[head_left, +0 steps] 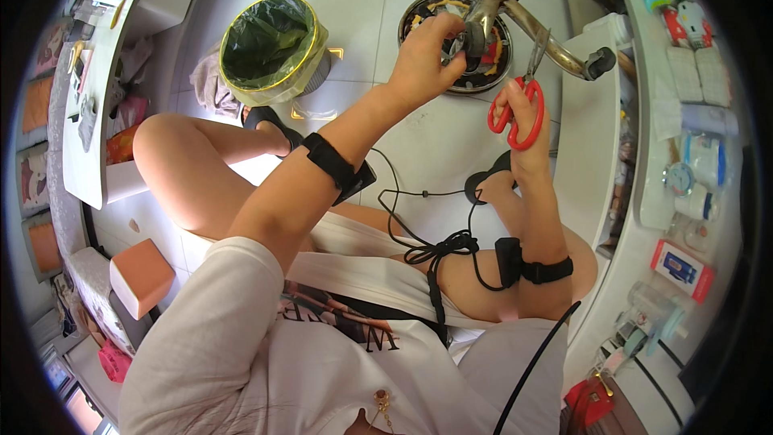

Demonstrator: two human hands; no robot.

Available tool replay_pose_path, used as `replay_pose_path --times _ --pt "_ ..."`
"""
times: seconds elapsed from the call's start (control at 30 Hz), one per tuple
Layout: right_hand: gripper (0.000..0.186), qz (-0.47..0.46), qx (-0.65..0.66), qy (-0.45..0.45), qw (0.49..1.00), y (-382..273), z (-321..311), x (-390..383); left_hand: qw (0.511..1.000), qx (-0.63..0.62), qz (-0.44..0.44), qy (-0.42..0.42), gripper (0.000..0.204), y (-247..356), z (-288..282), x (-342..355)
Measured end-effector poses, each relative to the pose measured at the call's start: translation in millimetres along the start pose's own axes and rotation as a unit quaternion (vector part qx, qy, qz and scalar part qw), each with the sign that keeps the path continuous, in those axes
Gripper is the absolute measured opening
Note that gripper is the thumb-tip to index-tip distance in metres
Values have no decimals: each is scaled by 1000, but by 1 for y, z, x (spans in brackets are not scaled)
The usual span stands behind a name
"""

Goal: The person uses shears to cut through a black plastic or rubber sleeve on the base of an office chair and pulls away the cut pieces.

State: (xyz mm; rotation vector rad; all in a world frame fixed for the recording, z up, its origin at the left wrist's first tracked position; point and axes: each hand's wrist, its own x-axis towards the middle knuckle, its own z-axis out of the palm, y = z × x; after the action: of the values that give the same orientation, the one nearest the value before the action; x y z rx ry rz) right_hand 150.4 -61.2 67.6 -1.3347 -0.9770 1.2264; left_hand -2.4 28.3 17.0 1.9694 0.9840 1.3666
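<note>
Left hand (427,58): fingers curled around caster (475,39) | right hand (523,117): fingers looped through red scissors (539,125), right of caster | advisable: steady caster, blades (537,55) clear of fingers

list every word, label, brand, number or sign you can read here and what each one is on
White shirt: large dark lettering on the front, partly lost in folds; I won't copy it.
Red-and-white box at right: print too small to read.
Blue-and-white container at right: markings too blurred.
Red-handled scissors: no lettering visible.
</note>
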Motion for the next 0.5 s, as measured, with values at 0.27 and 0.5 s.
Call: replay_pose_path --times 0.27,0.5 --pt "21 5 17 22 1000 -4 3 4 977 182 104 32 26 8 0 1" --pt "18 1 29 36 999 -2 6 4 962 223 155 33 26 2 0 5"
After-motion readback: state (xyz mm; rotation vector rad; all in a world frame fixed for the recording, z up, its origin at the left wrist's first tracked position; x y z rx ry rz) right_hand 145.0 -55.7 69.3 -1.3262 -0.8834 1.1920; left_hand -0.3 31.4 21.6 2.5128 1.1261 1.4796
